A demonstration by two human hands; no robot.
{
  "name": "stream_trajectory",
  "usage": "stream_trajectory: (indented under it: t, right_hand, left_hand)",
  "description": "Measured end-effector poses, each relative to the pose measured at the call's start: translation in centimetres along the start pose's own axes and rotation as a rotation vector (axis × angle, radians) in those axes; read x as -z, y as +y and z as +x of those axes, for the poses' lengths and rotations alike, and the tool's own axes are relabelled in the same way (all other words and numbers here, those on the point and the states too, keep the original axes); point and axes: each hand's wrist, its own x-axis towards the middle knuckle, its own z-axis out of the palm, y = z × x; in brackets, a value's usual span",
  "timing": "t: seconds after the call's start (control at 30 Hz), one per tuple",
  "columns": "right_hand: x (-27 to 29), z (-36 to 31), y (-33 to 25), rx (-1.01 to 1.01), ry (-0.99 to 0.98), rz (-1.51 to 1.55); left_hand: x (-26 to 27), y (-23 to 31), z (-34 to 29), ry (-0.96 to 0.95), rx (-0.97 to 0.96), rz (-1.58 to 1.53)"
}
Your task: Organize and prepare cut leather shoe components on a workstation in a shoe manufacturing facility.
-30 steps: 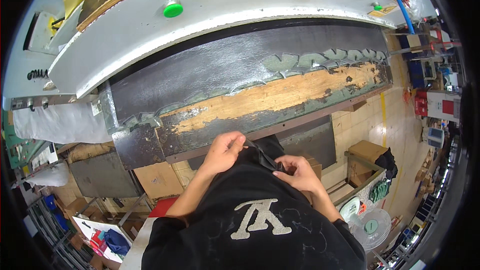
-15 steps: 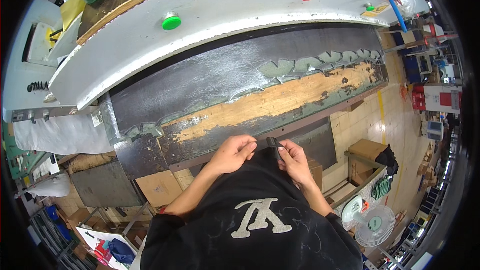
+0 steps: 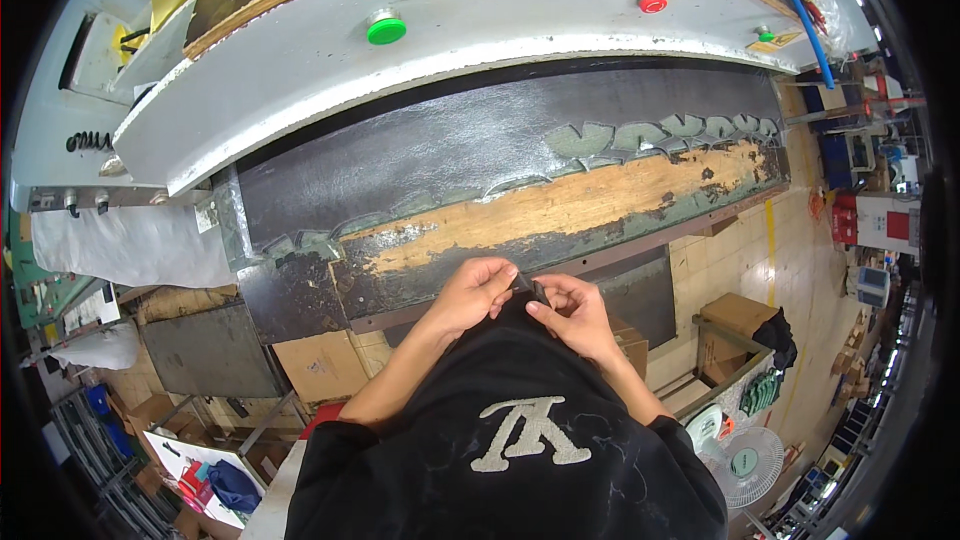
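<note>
Both hands meet in front of my black shirt, just short of the bench's front edge. Between them is a small black piece (image 3: 529, 289), thin and strip-like; the fingers cover part of it, and its kind is unclear. My left hand (image 3: 470, 296) pinches one end between thumb and fingertips. On the other end, my right hand (image 3: 577, 318) is closed with its fingers curled. Beyond them a dark sheet (image 3: 400, 150) lies on the bench, its near edge cut into jagged scallops. Worn bare wood (image 3: 500, 212) shows along that edge.
A white machine beam (image 3: 520, 15) spans the bench, bearing a green button (image 3: 386, 31) and a red button (image 3: 652, 4). At right stand an open cardboard box (image 3: 738, 316) and a fan (image 3: 740, 465). A blue tube (image 3: 803, 25) hangs at upper right.
My left hand has moved right and now grips the black piece, which my right hand alone held before. The whole view has shifted slightly.
</note>
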Motion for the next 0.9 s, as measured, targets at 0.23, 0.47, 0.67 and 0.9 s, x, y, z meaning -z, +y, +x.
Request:
stream_trajectory:
  t: [0.23, 0.47, 0.67, 0.9]
  right_hand:
    - [-0.1, 0.3, 0.4, 0.195, 0.063, -0.256]
    - [-1.1, 0.1, -0.1, 0.267, 0.049, -0.424]
    - [-1.5, -0.3, -0.2, 0.202, 0.049, -0.471]
    - [-1.2, -0.7, -1.1, 0.142, 0.016, -0.551]
  left_hand:
    - [-0.5, 0.2, -0.3, 0.045, 0.104, -0.063]
    - [-0.5, 0.3, -0.9, 0.175, 0.01, 0.156]
    - [0.1, 0.1, -2.3, 0.258, 0.056, 0.254]
    - [1.4, 0.5, -3.6, 0.271, 0.119, 0.227]
